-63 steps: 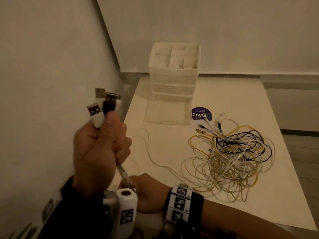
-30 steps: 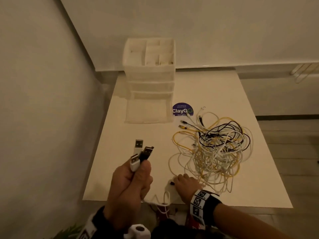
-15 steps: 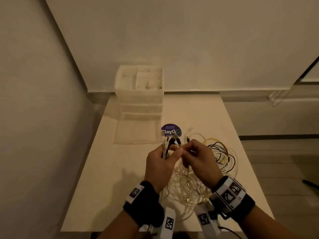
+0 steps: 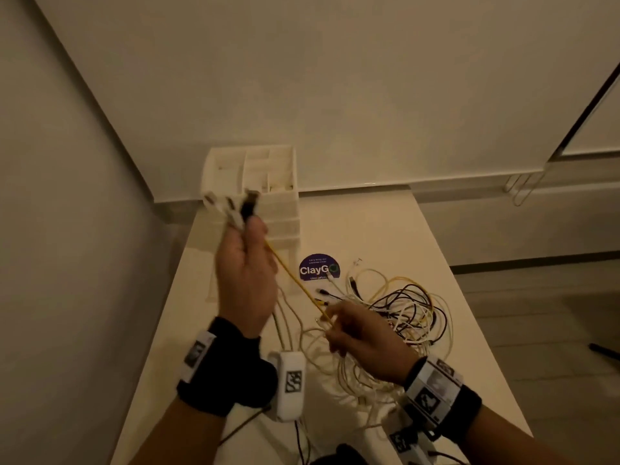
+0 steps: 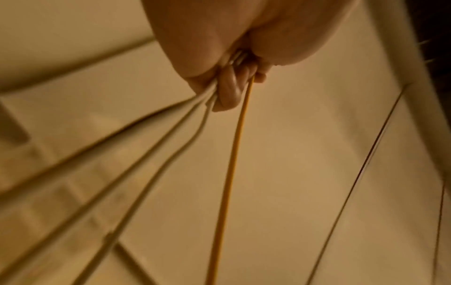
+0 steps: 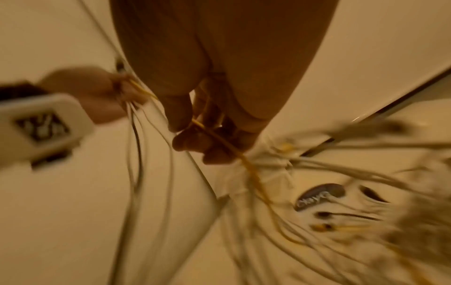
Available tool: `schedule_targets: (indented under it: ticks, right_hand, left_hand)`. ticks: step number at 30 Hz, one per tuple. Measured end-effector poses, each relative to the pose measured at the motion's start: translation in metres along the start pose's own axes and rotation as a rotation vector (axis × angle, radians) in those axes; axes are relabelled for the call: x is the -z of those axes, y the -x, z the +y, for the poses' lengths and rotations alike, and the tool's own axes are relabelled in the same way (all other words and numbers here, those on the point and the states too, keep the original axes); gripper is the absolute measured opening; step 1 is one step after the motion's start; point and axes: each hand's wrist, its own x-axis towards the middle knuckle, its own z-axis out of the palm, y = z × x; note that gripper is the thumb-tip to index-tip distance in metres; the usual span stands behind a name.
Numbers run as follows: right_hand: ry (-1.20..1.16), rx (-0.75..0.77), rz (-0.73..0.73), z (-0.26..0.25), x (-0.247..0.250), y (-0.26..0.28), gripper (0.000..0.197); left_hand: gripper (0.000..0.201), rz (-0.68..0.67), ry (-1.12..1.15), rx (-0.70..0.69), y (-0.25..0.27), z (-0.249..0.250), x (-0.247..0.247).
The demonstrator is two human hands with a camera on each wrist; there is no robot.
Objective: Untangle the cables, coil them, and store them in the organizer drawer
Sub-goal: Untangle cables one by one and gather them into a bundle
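Head view: left hand (image 4: pixel 242 273), raised, grips the USB plugs (image 4: pixel 231 206); yellow cable (image 4: pixel 295 280) runs taut down-right to the pinching right hand (image 4: pixel 362 340), beside the tangle (image 4: pixel 402 317) on the table (image 4: pixel 385 223).

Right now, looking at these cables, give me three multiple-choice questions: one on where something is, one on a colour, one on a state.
1. Where is the round purple sticker?
A. On the table, in front of the organizer
B. On the wall
C. Inside the top tray

2. What colour is the cable stretched between the hands?
A. Red
B. Yellow
C. Blue

3. What is the left hand doing?
A. Lying flat on the table
B. Hanging empty
C. Gripping several plug ends, raised

Answers:
A, it lies on the table by the organizer.
B, a taut yellow line reaches the right hand.
C, plugs stick out above its fist.
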Motion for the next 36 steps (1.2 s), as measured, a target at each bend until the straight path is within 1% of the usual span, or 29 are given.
schedule_targets:
  ticks: [1, 3, 5, 6, 7, 8, 10, 12, 13, 15, 16, 18, 19, 20, 21, 23, 24, 25, 26, 27, 28, 29, 30, 32, 33, 36]
  right_hand:
    - [0.089, 0.013, -0.018, 0.011, 0.0, 0.002, 0.007]
    - [0.219, 0.048, -0.025, 0.029, 0.002, 0.002, 0.013]
    - [0.325, 0.086, -0.052, 0.041, 0.004, -0.002, 0.017]
    - [0.382, 0.102, -0.07, 0.048, 0.005, -0.004, 0.018]
    - [0.43, 0.113, -0.085, 0.054, 0.006, -0.007, 0.02]
    - [0.463, 0.111, -0.097, 0.059, 0.007, -0.009, 0.021]
    - [0.506, 0.078, -0.118, 0.066, 0.009, -0.014, 0.023]
    - [0.479, 0.05, -0.116, 0.068, 0.01, -0.016, 0.023]
    - [0.421, 0.042, -0.089, 0.064, 0.011, -0.017, 0.023]
    - [0.307, 0.029, -0.029, 0.05, 0.014, -0.019, 0.023]
    - [0.275, 0.042, -0.019, 0.039, 0.016, -0.021, 0.023]
    - [0.241, 0.087, -0.045, 0.013, 0.022, -0.024, 0.024]
    - [0.22, 0.108, -0.064, 0.001, 0.025, -0.025, 0.027]
    - [0.202, 0.126, -0.074, -0.009, 0.028, -0.026, 0.031]
    - [0.196, 0.135, -0.074, -0.016, 0.031, -0.027, 0.033]
    - [0.232, 0.102, -0.045, -0.021, 0.036, -0.03, 0.029]
    - [0.251, 0.085, -0.024, -0.019, 0.038, -0.03, 0.031]
    - [0.273, 0.082, -0.009, -0.018, 0.04, -0.03, 0.038]
    - [0.303, 0.086, 0.003, -0.017, 0.04, -0.029, 0.042]
    - [0.329, 0.1, 0.018, -0.015, 0.041, -0.028, 0.04]
    - [0.348, 0.115, 0.039, -0.013, 0.04, -0.028, 0.032]
    - [0.36, 0.129, 0.069, -0.013, 0.04, -0.028, 0.022]
    - [0.367, 0.141, 0.109, -0.011, 0.041, -0.028, 0.017]
    - [0.367, 0.176, 0.171, -0.008, 0.043, -0.027, 0.016]
    - [0.348, 0.192, 0.184, -0.008, 0.043, -0.026, 0.016]
    - [0.31, 0.209, 0.169, -0.005, 0.041, -0.019, 0.017]
  left_hand:
    - [0.025, 0.037, -0.031, -0.089, -0.007, 0.016, 0.007]
    - [0.024, 0.076, -0.071, -0.257, -0.018, 0.041, 0.024]
    - [0.027, 0.122, -0.006, -0.338, -0.029, 0.058, 0.051]
    - [0.034, 0.107, 0.041, -0.332, -0.032, 0.066, 0.063]
    - [0.041, 0.063, 0.068, -0.32, -0.032, 0.071, 0.075]
    - [0.043, 0.034, 0.072, -0.301, -0.028, 0.081, 0.08]
    - [0.032, 0.017, 0.009, -0.269, -0.012, 0.102, 0.077]
    - [0.039, 0.016, 0.0, -0.257, 0.004, 0.114, 0.065]
    - [0.037, -0.024, 0.019, -0.241, 0.01, 0.114, 0.061]
    - [0.036, -0.151, 0.039, -0.166, 0.016, 0.105, 0.059]
    - [0.033, -0.243, -0.062, -0.166, 0.02, 0.093, 0.055]
    - [0.015, -0.417, -0.308, -0.166, 0.035, 0.059, 0.037]
    - [0.013, -0.486, -0.359, -0.151, 0.044, 0.044, 0.022]
    - [0.016, -0.527, -0.384, -0.12, 0.052, 0.033, 0.007]
    - [0.017, -0.53, -0.404, -0.093, 0.055, 0.021, -0.003]
    - [0.017, -0.462, -0.449, -0.036, 0.054, 0.005, -0.018]
    - [0.018, -0.406, -0.459, -0.001, 0.052, -0.001, -0.022]
    - [0.02, -0.359, -0.463, 0.03, 0.049, -0.005, -0.026]
    - [0.023, -0.329, -0.472, 0.058, 0.046, -0.007, -0.03]
    - [0.028, -0.314, -0.485, 0.083, 0.043, -0.008, -0.032]
    - [0.031, -0.315, -0.516, 0.106, 0.04, -0.012, -0.034]
    - [0.034, -0.332, -0.554, 0.128, 0.037, -0.015, -0.035]
    - [0.036, -0.37, -0.596, 0.147, 0.036, -0.018, -0.037]
    - [0.033, -0.47, -0.662, 0.131, 0.039, -0.023, -0.038]
    - [0.029, -0.495, -0.675, 0.103, 0.043, -0.025, -0.038]
    - [0.027, -0.454, -0.597, -0.019, 0.052, -0.019, -0.035]
